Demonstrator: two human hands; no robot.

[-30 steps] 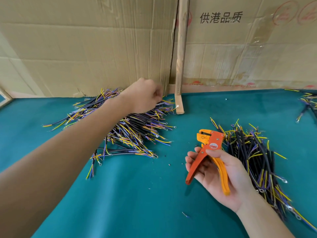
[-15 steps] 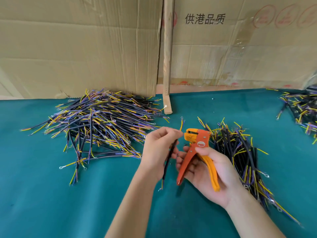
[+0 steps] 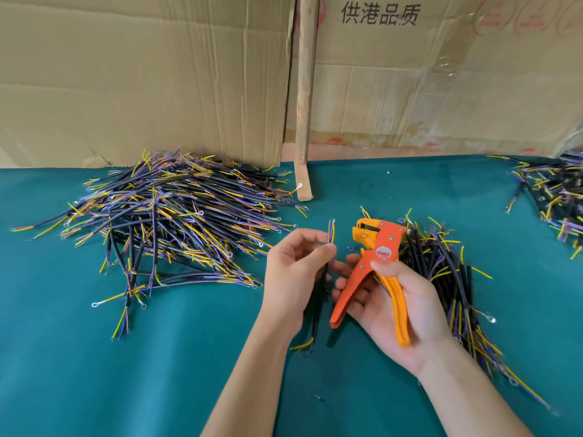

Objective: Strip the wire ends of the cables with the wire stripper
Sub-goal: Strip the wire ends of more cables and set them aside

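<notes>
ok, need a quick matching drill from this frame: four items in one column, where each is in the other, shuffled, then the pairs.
Items:
1. wire stripper
2. single cable
3. biggest cable pile
4. wooden stick

Where:
A. loose on the teal table, left of both hands
B. pinched upright in the left hand
C. standing against the cardboard at the back
D. in the right hand, handles spread

Pairs: 1-D, 2-B, 3-A, 4-C
</notes>
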